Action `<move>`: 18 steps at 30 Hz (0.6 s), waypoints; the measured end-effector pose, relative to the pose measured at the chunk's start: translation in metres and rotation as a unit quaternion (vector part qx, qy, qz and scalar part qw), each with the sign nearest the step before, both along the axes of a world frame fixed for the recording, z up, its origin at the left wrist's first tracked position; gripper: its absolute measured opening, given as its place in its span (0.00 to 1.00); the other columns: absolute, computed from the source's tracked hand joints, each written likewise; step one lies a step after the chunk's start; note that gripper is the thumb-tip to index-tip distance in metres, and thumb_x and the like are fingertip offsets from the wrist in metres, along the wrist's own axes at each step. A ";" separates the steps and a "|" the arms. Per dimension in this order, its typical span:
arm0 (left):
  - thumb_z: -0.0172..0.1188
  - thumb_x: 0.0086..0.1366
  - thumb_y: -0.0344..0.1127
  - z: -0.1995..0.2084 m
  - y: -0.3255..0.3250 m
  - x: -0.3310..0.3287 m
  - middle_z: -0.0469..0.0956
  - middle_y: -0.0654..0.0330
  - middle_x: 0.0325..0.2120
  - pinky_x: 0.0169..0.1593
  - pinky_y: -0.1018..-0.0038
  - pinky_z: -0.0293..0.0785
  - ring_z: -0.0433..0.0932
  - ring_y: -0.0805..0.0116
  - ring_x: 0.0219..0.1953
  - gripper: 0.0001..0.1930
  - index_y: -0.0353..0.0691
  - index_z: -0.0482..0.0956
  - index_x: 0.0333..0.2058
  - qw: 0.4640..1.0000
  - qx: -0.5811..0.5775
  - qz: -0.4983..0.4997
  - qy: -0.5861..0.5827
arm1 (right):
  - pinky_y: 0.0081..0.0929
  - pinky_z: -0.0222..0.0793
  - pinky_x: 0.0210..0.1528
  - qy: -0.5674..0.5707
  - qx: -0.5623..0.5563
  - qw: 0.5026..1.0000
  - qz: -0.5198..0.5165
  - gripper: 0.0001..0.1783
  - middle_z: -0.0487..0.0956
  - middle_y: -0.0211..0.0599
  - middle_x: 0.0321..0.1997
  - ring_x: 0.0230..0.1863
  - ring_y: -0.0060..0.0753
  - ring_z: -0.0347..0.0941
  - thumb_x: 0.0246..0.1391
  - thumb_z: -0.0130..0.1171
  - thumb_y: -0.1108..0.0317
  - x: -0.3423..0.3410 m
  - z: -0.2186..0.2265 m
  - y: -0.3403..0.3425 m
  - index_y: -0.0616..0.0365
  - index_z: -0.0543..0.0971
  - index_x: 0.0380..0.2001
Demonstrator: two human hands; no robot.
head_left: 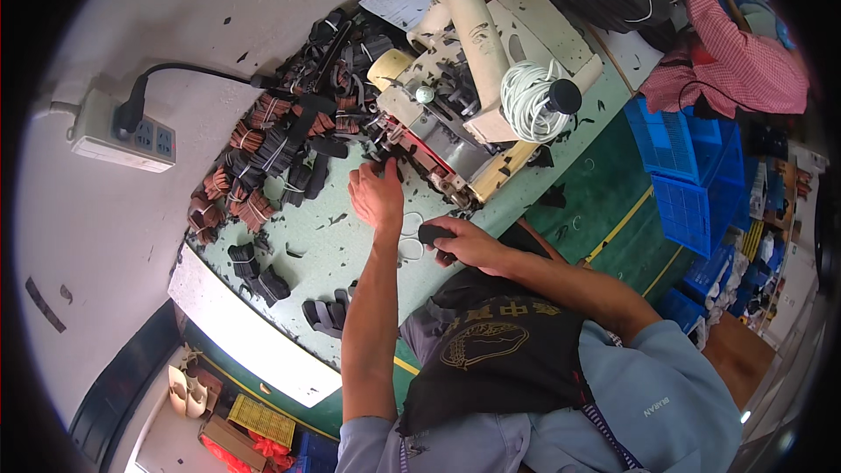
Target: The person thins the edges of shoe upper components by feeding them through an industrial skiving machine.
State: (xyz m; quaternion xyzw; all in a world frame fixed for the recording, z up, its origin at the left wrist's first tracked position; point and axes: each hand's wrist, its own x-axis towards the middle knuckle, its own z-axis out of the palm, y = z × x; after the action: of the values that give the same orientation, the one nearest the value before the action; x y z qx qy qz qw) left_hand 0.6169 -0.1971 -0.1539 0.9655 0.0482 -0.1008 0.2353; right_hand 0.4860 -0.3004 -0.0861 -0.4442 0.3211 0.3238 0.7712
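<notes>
My left hand [377, 197] is at the front end of a cream bench machine [477, 52], its fingers bent and closed close to the red-edged working part. What those fingers pinch, if anything, is too dark to make out. Lower and to the right, my right hand [469, 243] grips a small black strip piece [433, 234], fingers curled round it. Thin white loops [410, 250] lie on the pale green table [320, 241] between my hands. Left of the machine are tied bundles of brown strips [254, 208] and black strip bundles [279, 153].
A coil of white cord [533, 103] hangs on the machine. Small black bundles [258, 273] lie near the table's left edge. A power strip [127, 133] with a plugged cable is on the wall. Blue crates [683, 210] stand at right, below a person in a pink checked shirt [745, 61].
</notes>
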 end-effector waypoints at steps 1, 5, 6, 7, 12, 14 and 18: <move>0.63 0.56 0.50 -0.001 0.001 -0.002 0.77 0.55 0.36 0.44 0.62 0.71 0.76 0.53 0.40 0.19 0.39 0.78 0.36 1.000 0.000 -0.002 0.002 | 0.20 0.69 0.34 0.008 -0.006 1.000 -0.003 0.20 0.75 0.32 0.40 0.30 0.21 0.71 0.60 0.47 0.77 -0.001 0.000 -0.001 0.61 0.68 0.56; 0.64 0.59 0.43 0.002 0.034 -0.021 0.80 0.53 0.32 0.37 0.69 0.74 0.79 0.62 0.34 0.17 0.32 0.75 0.35 0.980 -0.170 0.039 0.099 | 0.21 0.71 0.37 -0.003 -0.041 0.998 -0.040 0.19 0.75 0.33 0.42 0.34 0.22 0.72 0.61 0.47 0.76 0.003 -0.006 0.001 0.60 0.67 0.56; 0.62 0.61 0.41 0.008 0.047 -0.030 0.80 0.54 0.32 0.36 0.72 0.74 0.79 0.64 0.34 0.15 0.33 0.73 0.36 0.908 -0.347 0.098 0.214 | 0.22 0.72 0.39 -0.005 -0.053 0.997 -0.062 0.19 0.75 0.33 0.43 0.35 0.22 0.73 0.62 0.46 0.75 0.007 -0.005 0.002 0.60 0.67 0.56; 0.60 0.63 0.38 0.018 0.059 -0.041 0.79 0.54 0.32 0.34 0.74 0.74 0.79 0.65 0.34 0.13 0.34 0.72 0.37 0.788 -0.505 0.155 0.316 | 0.22 0.73 0.40 -0.005 -0.063 0.995 -0.083 0.18 0.75 0.33 0.44 0.37 0.21 0.73 0.63 0.45 0.74 0.010 -0.003 0.005 0.60 0.67 0.56; 0.56 0.65 0.33 0.068 0.079 -0.072 0.80 0.52 0.35 0.29 0.77 0.74 0.80 0.68 0.32 0.08 0.36 0.69 0.38 0.748 -0.530 0.136 0.377 | 0.21 0.72 0.35 -0.038 -0.037 0.991 -0.125 0.17 0.75 0.31 0.38 0.36 0.18 0.71 0.63 0.50 0.66 0.032 0.005 0.017 0.57 0.69 0.53; 0.57 0.65 0.30 0.074 0.076 -0.077 0.79 0.50 0.35 0.28 0.77 0.76 0.80 0.66 0.32 0.08 0.35 0.68 0.39 0.777 -0.494 0.100 0.376 | 0.21 0.71 0.35 -0.091 -0.113 0.987 -0.069 0.16 0.75 0.31 0.38 0.36 0.18 0.71 0.62 0.51 0.67 0.032 -0.003 0.025 0.58 0.69 0.52; 0.56 0.65 0.29 0.085 0.085 -0.085 0.79 0.48 0.37 0.35 0.70 0.82 0.81 0.63 0.36 0.07 0.35 0.68 0.38 0.698 -0.594 0.170 0.362 | 0.21 0.72 0.37 -0.127 -0.127 0.981 -0.070 0.18 0.76 0.33 0.39 0.38 0.18 0.72 0.59 0.54 0.71 0.032 -0.007 0.028 0.59 0.70 0.52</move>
State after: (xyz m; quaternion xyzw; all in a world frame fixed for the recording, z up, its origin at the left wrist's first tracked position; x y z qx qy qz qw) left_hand 0.5319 -0.1119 -0.0693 0.4898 0.2231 -0.4081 0.7374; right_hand 0.5177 -0.2726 -0.0928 -0.5524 0.2895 0.1671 0.7636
